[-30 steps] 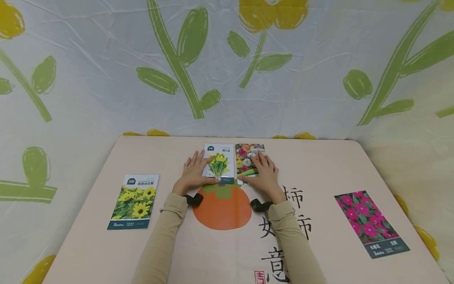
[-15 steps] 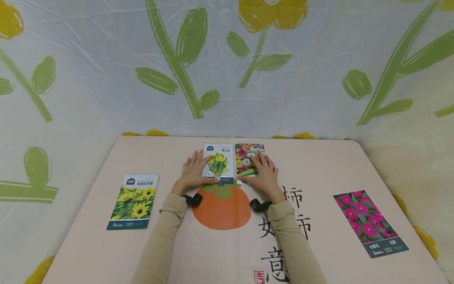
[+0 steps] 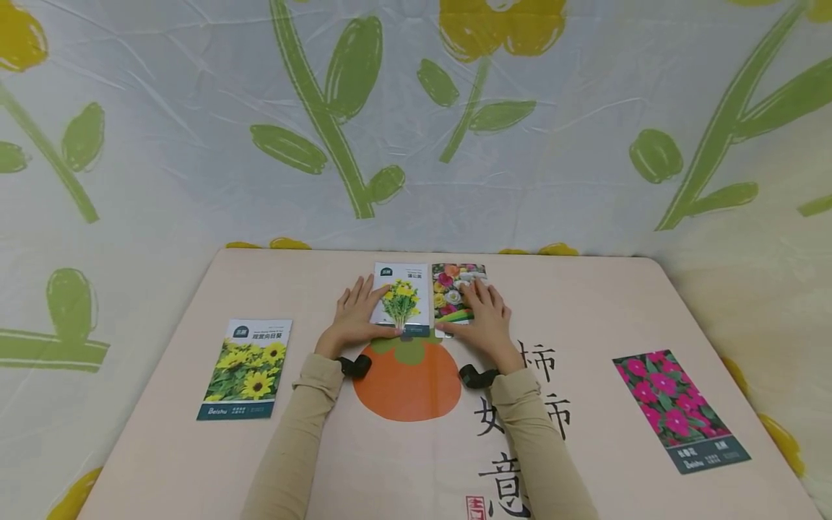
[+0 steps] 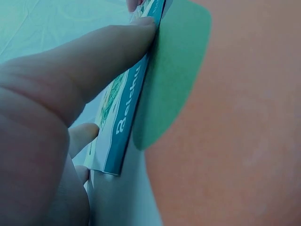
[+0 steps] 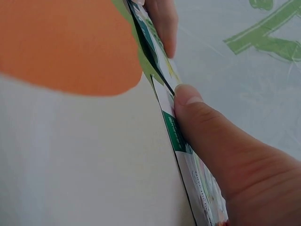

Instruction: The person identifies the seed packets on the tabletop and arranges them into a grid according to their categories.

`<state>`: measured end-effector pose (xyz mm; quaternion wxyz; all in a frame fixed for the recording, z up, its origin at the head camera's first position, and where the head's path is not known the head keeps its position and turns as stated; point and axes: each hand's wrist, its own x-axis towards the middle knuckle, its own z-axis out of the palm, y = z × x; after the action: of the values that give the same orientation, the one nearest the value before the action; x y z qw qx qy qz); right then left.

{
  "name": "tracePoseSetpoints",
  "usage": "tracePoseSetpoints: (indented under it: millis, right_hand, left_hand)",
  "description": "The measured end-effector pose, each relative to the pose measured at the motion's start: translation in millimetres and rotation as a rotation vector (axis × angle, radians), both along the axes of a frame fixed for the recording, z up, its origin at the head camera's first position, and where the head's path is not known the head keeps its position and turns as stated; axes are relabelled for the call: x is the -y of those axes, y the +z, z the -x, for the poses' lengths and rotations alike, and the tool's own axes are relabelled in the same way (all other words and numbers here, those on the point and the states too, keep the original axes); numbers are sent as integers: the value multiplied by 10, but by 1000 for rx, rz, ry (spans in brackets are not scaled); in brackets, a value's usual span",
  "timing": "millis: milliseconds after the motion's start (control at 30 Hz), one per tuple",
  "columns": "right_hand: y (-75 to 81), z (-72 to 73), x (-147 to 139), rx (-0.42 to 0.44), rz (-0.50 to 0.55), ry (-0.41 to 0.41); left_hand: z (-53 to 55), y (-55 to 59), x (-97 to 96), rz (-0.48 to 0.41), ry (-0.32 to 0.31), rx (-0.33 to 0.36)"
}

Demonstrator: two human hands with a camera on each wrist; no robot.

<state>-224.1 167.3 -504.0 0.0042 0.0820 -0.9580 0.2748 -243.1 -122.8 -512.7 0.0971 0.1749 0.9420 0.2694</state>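
Two seed packets lie flat side by side at the table's far middle. My left hand (image 3: 354,315) rests at the left side of the white packet with yellow flowers (image 3: 401,297), its thumb along the dark bottom band. In the left wrist view that thumb (image 4: 117,44) presses near the packet's lower edge, beside the lettering. My right hand (image 3: 484,318) lies over the right part of the packet with multicoloured blooms (image 3: 450,289), covering much of it. The right thumb (image 5: 207,122) touches its bottom corner next to the other packet. Fingers of both hands are spread.
A yellow sunflower packet (image 3: 247,370) lies on the left of the pink tablecloth (image 3: 390,469). On the right is a slanted packet with magenta flowers (image 3: 679,408). A printed orange persimmon (image 3: 407,383) and black characters mark the cloth. A flower-patterned curtain (image 3: 520,188) stands behind.
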Motion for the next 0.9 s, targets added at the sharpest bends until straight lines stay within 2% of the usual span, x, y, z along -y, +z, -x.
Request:
tracePoseSetpoints:
  millis: [900]
  right_hand:
    - [-17, -1, -4, -3, 3, -9]
  left_hand:
    - [-17, 5, -16, -1, 6, -18]
